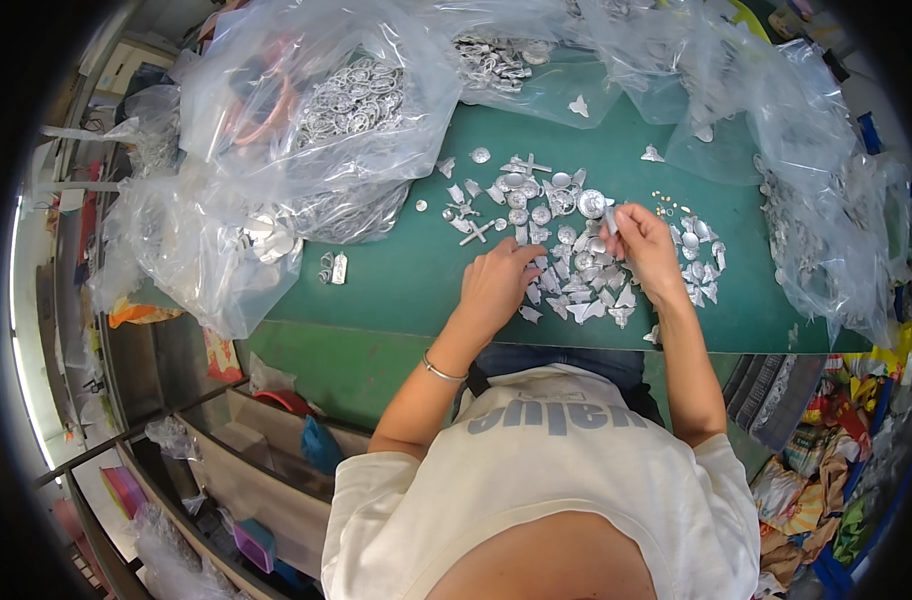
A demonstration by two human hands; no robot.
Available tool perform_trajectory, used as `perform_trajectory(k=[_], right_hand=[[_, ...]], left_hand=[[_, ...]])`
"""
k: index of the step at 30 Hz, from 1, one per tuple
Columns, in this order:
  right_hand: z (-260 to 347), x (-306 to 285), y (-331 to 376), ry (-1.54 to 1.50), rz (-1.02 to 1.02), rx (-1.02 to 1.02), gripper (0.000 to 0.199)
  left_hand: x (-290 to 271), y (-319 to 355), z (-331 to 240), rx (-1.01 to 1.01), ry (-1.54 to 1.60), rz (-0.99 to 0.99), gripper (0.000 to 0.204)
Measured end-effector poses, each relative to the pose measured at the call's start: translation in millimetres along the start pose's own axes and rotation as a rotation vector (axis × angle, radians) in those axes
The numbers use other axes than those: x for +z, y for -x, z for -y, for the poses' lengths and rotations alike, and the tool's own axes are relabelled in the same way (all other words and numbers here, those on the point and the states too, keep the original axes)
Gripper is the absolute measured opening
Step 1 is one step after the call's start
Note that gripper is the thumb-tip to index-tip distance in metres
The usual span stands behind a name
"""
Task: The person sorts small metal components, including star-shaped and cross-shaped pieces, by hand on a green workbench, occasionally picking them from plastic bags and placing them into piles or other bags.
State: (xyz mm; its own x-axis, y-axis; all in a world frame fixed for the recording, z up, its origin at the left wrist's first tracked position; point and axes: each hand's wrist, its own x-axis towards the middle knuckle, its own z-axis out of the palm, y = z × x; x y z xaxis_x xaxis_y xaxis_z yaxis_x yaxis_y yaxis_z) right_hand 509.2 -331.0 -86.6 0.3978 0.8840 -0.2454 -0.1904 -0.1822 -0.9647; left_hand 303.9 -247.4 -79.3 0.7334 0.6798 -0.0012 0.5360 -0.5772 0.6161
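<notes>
We are working at the near edge of the green-topped work table (396,290), sorting through a loose spread of small silver cast-metal pieces (576,280) lying just in front of us. Our left hand (496,285) is resting palm-down on the near left side of that spread, fingers curled loosely onto the pieces; we cannot tell whether it is gripping any one of them. Our right hand (644,245) is raised just beyond, fingertips pinched closed on a single small silver piece (611,218), holding it clear of the table above the spread.

Judging by the layout, the work is partly done: a small silver tag-shaped piece (338,267) is lying apart at the left, and a few strays are lying toward the far side, but most of the spread is remaining unsorted between our hands.

Farther away, the large clear plastic bags of silver metal parts (356,100) are sitting at the far left, and more clear bags (826,220) are lying along the right, so considerable stock appears to be left.
</notes>
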Motion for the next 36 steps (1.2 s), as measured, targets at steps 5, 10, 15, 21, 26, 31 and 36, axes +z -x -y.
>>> perform_trajectory(k=[5,10,15,21,26,31,36], right_hand=[[-7.1,-23.9,20.2,-0.175,0.139,0.090,0.016],[-4.9,0.3,37.9,0.972,-0.195,-0.437,0.023],[-3.6,10.9,34.8,1.203,-0.142,-0.340,0.027],[-6.6,15.7,22.0,1.308,-0.038,-0.339,0.022],[1.7,-7.9,14.7,0.748,0.101,-0.162,0.014],[13.5,-25.5,29.7,-0.304,0.235,0.209,0.006],[2.4,-12.8,43.5,0.774,0.166,-0.202,0.023]], left_hand=[[-8.0,-18.9,8.8,0.195,-0.120,0.150,0.021],[-13.4,-30.0,6.5,0.248,-0.245,0.208,0.020],[-11.7,-32.3,16.5,0.282,-0.219,0.215,0.021],[-13.7,-33.2,36.5,-0.110,1.056,0.368,0.016],[-7.2,-16.5,34.6,-0.241,1.878,0.465,0.017],[4.9,-11.1,27.8,-0.054,0.997,0.254,0.017],[5.2,-3.3,4.2,0.189,0.137,0.135,0.022]])
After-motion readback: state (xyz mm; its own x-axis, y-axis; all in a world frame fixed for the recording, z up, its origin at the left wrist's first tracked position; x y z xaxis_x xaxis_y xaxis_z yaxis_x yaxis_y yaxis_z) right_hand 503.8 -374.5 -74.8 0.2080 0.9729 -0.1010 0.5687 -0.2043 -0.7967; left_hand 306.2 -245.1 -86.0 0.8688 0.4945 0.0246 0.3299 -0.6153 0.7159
